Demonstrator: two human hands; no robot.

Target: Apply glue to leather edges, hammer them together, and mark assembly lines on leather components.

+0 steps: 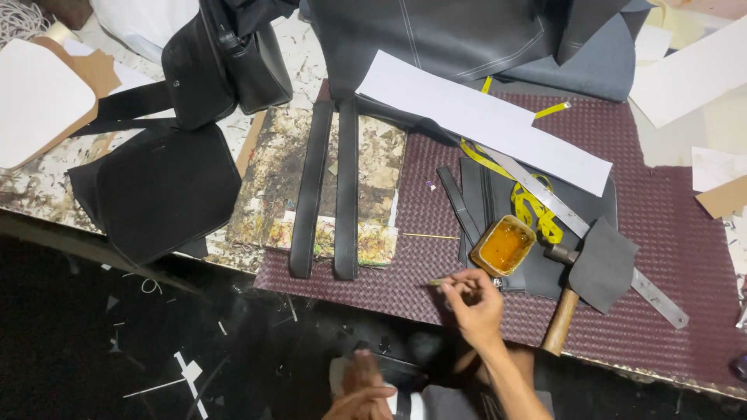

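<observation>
— Right hand (475, 305)?
— Pinching a thin stick (437, 281), just beside the little tub of yellow glue (503, 246) on the worktop (669, 233)
— Left hand (359, 389)?
— Down low, fingers curled, blurry, can't tell what's held

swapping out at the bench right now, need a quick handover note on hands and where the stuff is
Right hand: pinches a thin stick with a yellowish tip, beside the small rectangular tin of orange glue.
Left hand: low by the lap, on a pale item; grip unclear.
Two long black leather straps lie side by side on the glue-stained board.
Wooden-handled hammer and steel ruler lie right of the tin on the maroon woven mat.
Done: straps laid out. Glue on them: cannot tell.
</observation>
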